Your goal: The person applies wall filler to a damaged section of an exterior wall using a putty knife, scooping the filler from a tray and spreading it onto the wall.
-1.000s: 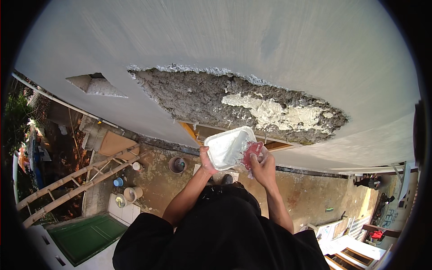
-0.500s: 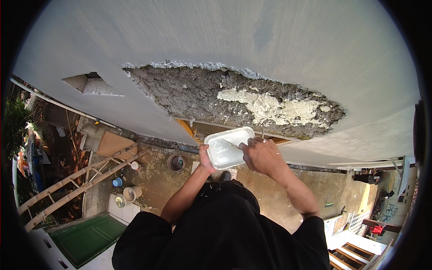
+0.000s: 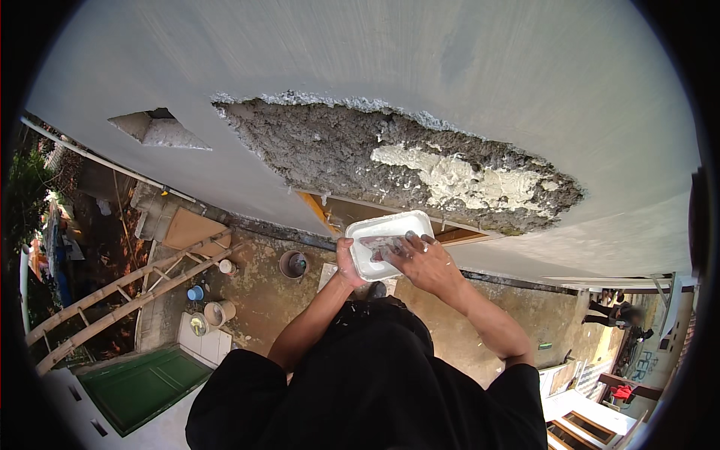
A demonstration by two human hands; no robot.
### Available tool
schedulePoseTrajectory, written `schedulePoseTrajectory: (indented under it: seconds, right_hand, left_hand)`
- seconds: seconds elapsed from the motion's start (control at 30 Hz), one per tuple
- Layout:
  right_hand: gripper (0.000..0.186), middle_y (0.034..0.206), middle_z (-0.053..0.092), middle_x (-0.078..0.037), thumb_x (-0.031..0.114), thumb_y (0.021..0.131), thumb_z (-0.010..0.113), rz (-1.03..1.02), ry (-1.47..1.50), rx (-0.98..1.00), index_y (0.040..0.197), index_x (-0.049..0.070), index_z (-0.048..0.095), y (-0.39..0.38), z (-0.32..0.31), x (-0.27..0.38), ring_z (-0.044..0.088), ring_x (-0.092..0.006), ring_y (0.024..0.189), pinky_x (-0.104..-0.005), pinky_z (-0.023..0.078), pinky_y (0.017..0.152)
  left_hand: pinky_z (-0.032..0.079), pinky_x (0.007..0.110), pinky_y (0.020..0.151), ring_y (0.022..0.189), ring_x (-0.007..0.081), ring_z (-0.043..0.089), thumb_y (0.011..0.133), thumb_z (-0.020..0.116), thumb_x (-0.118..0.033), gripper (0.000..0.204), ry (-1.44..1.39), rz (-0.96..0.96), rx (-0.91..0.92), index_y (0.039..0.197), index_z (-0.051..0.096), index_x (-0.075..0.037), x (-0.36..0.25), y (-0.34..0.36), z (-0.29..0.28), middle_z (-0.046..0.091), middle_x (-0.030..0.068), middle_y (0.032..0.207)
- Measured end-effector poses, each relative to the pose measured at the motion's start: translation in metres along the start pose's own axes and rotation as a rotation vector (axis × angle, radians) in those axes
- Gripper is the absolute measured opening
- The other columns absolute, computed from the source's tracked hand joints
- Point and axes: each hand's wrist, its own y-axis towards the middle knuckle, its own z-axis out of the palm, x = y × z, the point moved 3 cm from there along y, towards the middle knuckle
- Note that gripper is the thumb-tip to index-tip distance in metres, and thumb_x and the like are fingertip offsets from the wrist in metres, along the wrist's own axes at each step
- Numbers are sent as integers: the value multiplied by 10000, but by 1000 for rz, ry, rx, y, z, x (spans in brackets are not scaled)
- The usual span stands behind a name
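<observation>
A shallow white plastic tray (image 3: 411, 219) with white paste smeared inside is held in front of me, just below the damaged wall. My left hand (image 3: 346, 264) is closed on the tray's left edge, thumb up along the rim. In my right hand (image 3: 431, 264) is a putty knife (image 3: 379, 243), its flat blade lying over the tray; the fingers grip it and its handle is mostly hidden. Beyond the tray, a long rough patch of bare grey mortar (image 3: 315, 142) opens in the smooth grey wall. Cream-white filler (image 3: 465, 180) covers part of its right side.
A wood-framed opening (image 3: 319, 212) sits under the patch, and a triangular hole (image 3: 161, 129) at its left. Down on the ground are a bucket (image 3: 293, 263), several smaller containers and a bamboo ladder (image 3: 127, 289). Another person (image 3: 619, 313) is far right.
The putty knife has turned and moved left, so its blade now lies flatter across the tray. My right hand shifted slightly left over the tray. More of the distant person shows.
</observation>
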Motion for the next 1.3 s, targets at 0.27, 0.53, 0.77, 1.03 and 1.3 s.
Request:
schedulePoseTrajectory:
  seconds: [0.27, 0.53, 0.77, 1.03, 1.3]
  right_hand:
    - [377, 1158, 617, -55, 166, 864, 508, 55, 93, -57, 1214, 276, 592, -12, 2, -15, 564, -254, 1117, -398, 503, 889]
    - [363, 1138, 612, -53, 135, 845, 536, 9, 163, -51, 1184, 255, 588, 14, 2, -17, 564, -275, 1108, -387, 520, 848]
    - [325, 1249, 585, -116, 190, 920, 425, -112, 89, 41, 1199, 248, 581, -3, 11, -5, 567, -290, 1146, -387, 519, 889]
    - [330, 1103, 619, -53, 179, 899, 461, 3, 117, -99, 1185, 290, 583, -2, 5, -25, 587, -264, 1044, -362, 534, 802]
    - [326, 1267, 576, -64, 183, 923, 425, -83, 135, 72, 1195, 279, 575, 0, 10, -8, 528, -274, 1193, -374, 517, 893]
  left_hand:
    - [422, 508, 1022, 1199, 352, 511, 647, 578, -599, 985, -12, -23, 47, 1419, 348, -33, -3, 0, 13, 454, 210, 1364]
    - [429, 513, 1016, 1193, 338, 521, 661, 567, -521, 894, -39, -31, -27, 1394, 390, -41, 6, 0, -7, 496, 181, 1328]
    - [437, 490, 1011, 1192, 341, 523, 672, 562, -548, 911, -41, -21, 9, 1406, 376, -41, -2, -2, 8, 481, 193, 1352]
    - [423, 525, 1018, 1211, 352, 503, 657, 567, -566, 952, -7, 5, 14, 1413, 357, -27, -4, -3, 15, 441, 209, 1383]
    - [474, 488, 950, 1150, 351, 546, 641, 592, -461, 903, -142, -41, 21, 1410, 373, -41, -4, -5, 2, 490, 208, 1342]
